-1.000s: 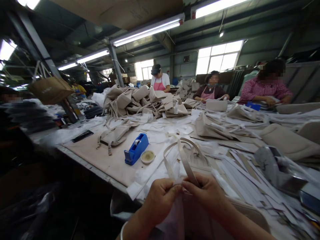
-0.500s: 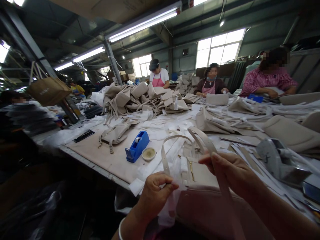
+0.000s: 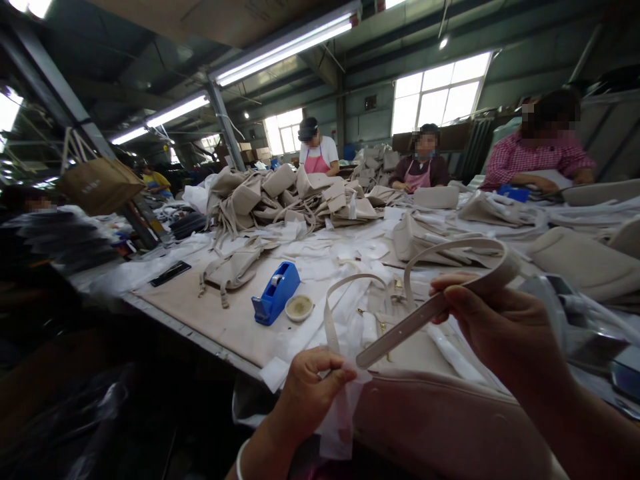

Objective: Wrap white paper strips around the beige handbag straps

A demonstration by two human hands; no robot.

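Note:
A beige strap (image 3: 407, 328) with punched holes is pinched in my right hand (image 3: 495, 317), fingers closed on it. Its rounded end points down and left towards my left hand (image 3: 320, 383), which is closed on a strip of thin white wrapping (image 3: 340, 417). The rest of the strap loops up and back to a beige handbag (image 3: 420, 353) in front of me. That bag has gold zips, and white wrapping covers parts of it. Another strap (image 3: 333, 303) arches up behind my left hand; its lower end is hidden there.
On the table (image 3: 195, 307) stand a blue tape dispenser (image 3: 277, 293) and a small round dish (image 3: 299, 307). A phone (image 3: 170, 273) and another bag (image 3: 235, 263) lie left. Bags are heaped (image 3: 300, 193) behind. A grey dispenser (image 3: 565, 313) is right. Co-workers sit and stand across the table.
My right hand has moved right and up, swinging the strap's free end from hanging down to pointing left at the wrapping. My left hand has hardly moved.

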